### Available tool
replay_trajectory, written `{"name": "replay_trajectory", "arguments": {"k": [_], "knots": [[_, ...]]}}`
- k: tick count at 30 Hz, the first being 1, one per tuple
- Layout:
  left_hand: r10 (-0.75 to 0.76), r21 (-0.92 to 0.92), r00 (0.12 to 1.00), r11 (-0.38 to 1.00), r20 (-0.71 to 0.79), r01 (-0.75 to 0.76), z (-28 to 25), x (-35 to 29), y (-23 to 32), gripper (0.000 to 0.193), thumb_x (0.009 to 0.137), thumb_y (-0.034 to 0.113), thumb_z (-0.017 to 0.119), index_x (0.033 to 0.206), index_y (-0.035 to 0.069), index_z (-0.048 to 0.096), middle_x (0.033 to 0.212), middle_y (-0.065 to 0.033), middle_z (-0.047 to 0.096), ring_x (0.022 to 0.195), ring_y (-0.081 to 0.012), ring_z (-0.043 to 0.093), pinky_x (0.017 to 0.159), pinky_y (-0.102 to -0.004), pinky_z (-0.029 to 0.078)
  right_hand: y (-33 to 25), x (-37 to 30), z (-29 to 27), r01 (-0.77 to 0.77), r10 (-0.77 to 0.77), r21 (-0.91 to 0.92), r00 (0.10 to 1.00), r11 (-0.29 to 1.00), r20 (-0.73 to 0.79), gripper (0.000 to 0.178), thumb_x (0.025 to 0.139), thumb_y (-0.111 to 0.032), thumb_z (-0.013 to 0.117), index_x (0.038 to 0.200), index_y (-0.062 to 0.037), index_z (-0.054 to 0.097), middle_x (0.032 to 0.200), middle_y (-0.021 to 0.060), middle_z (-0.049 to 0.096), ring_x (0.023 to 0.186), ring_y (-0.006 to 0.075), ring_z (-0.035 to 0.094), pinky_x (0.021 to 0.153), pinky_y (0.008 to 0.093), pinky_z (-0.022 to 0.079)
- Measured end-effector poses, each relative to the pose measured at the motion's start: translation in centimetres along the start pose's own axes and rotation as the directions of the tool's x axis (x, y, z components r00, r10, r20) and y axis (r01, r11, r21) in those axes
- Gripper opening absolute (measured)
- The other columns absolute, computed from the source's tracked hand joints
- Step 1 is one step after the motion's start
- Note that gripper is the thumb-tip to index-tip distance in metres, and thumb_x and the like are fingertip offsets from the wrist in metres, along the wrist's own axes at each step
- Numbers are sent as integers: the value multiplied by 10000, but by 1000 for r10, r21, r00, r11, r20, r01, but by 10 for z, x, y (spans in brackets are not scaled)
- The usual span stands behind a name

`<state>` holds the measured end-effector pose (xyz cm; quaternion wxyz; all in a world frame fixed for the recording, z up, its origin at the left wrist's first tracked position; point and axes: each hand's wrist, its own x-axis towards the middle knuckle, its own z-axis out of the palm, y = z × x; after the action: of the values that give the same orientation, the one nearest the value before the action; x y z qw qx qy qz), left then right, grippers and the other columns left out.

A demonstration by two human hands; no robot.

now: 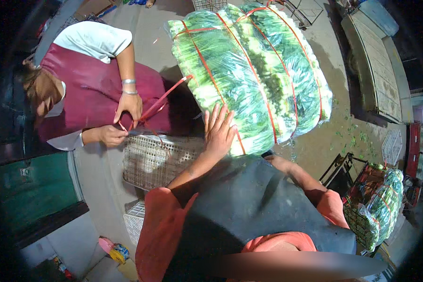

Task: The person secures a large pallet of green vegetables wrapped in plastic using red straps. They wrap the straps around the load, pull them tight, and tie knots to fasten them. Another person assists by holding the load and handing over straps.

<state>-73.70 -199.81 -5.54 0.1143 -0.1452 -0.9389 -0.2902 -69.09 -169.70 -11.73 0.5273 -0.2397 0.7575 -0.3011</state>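
Squarely in the middle sits a large bale of leafy greens (249,75), wrapped in clear plastic and bound by red straps (207,61) that cross it lengthwise and around; it rests on a woven basket crate (155,160) standing on the concrete floor (324,136). The person's left hand (218,131) lies flat against the bale's near lower face, its fingers (216,117) spread and released, pressing on the plastic rather than gripping anything. The right hand is hidden (the right forearm (296,174) runs under the bale's lower edge, so whether its fingers are clenched or loose cannot be told). One loose red strap end (167,96) stretches from the bale's left side to a co-worker's hands (122,120), which pinch it just above the crate's rim; that co-worker wears a maroon apron (89,89) and silver bangles (129,87). To the lower right, well apart, a second plastic-wrapped bundle of greens (385,202) with red straps lies in a wire crate (362,221). Further right, a white plastic crate (392,145) stands on the floor, and pale wooden pallets (373,61) lean at the upper right.
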Motion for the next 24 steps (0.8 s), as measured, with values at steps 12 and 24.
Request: {"name": "replay_trajectory", "arguments": {"k": [12,24], "knots": [[-592,-528,647,784,-481,326,-47,219,-236,664,918,292,623,1437,6,324,1494,-210,335,1370,-342,355,1133,-413,278,2,14,35,-175,286,574,952,800,-107,517,888,-315,656,1205,89,594,1206,198,640,1069,240,601,933,357,457],[-689,-666,693,620,-210,415,-27,267,-296,728,953,336,571,1493,-10,225,1534,-219,281,1419,-323,277,1150,-416,232,-52,6,-3,-182,352,660,926,728,-133,457,857,-275,682,1156,67,625,1154,157,664,1010,217,610,902,375,462]]}}
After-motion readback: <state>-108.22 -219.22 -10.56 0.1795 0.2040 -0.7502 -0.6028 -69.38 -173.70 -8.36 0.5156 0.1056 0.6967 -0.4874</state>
